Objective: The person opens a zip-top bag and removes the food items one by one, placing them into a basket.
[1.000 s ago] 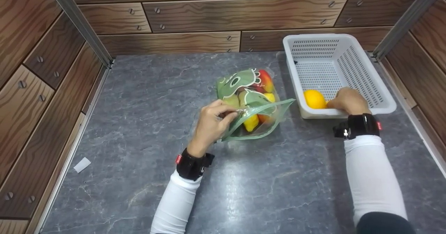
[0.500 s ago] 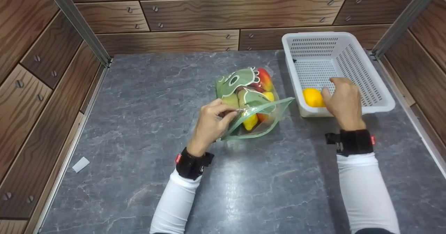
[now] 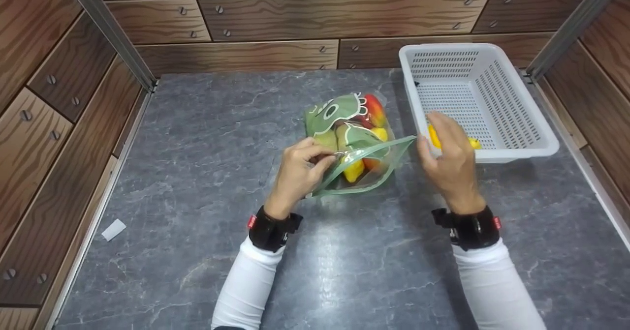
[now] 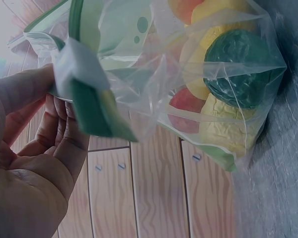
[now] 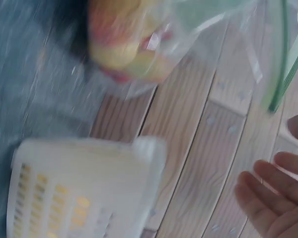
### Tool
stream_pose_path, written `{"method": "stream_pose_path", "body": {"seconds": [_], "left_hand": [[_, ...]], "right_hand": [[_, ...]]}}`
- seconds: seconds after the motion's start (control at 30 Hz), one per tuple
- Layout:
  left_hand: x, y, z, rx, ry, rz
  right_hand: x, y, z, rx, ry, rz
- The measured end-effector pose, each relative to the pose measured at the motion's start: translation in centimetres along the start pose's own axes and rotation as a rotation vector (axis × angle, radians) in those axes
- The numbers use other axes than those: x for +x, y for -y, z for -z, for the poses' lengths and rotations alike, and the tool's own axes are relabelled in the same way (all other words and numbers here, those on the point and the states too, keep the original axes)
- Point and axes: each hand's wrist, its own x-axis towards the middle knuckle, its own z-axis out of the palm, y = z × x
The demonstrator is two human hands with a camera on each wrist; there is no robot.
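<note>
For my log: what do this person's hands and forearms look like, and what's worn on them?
The left hand and right hand are gloveless. Close-fitting white fabric sleeves cover the forearms. Each wrist wears a broad black band with a black protrusion on its inner side and a small red tag outside.

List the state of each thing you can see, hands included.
Green bag: mouth open, lying on the table.
Bagged fruit: inside, partly hidden by the print.
White basket: upright, open-topped.
Basket fruit: inside, mostly hidden behind the right hand.
Left hand: pinching the bag's edge.
Right hand: fingers loose, nothing visible held.
White slip: lying on the table.
</note>
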Motion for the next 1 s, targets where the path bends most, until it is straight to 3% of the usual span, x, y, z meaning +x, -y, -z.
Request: {"method": "stream_pose_path", "body": {"seconds": [0.27, 0.37, 0.5, 0.67, 0.77, 1.0], "left_hand": [[0.1, 0.0, 0.0, -0.01, -0.001, -0.004], [0.2, 0.1, 0.0, -0.011, -0.006, -0.009], [0.2, 0.0, 0.0, -0.012, -0.01, -0.012], [0.2, -0.1, 0.0, -0.006, -0.006, -0.009], [0.2, -0.1, 0.0, -0.004, -0.004, -0.008], [0.2, 0.0, -0.1, -0.008, -0.003, -0.014]], "right_hand": [[-1.6, 3.6, -1.7, 0.15, -0.017, 0.298], [-2.0, 4.5, -2.2, 0.202, 0.017, 0.412], [-2.4, 5.4, -2.4, 0.228, 0.115, 0.502], [-2.6, 5.7, -2.7, 0.202, 0.324, 0.519], [-2.7, 5.7, -3.1, 0.127, 0.447, 0.494], [-2.4, 5.7, -4.1, 0.007, 0.629, 0.411]]}}
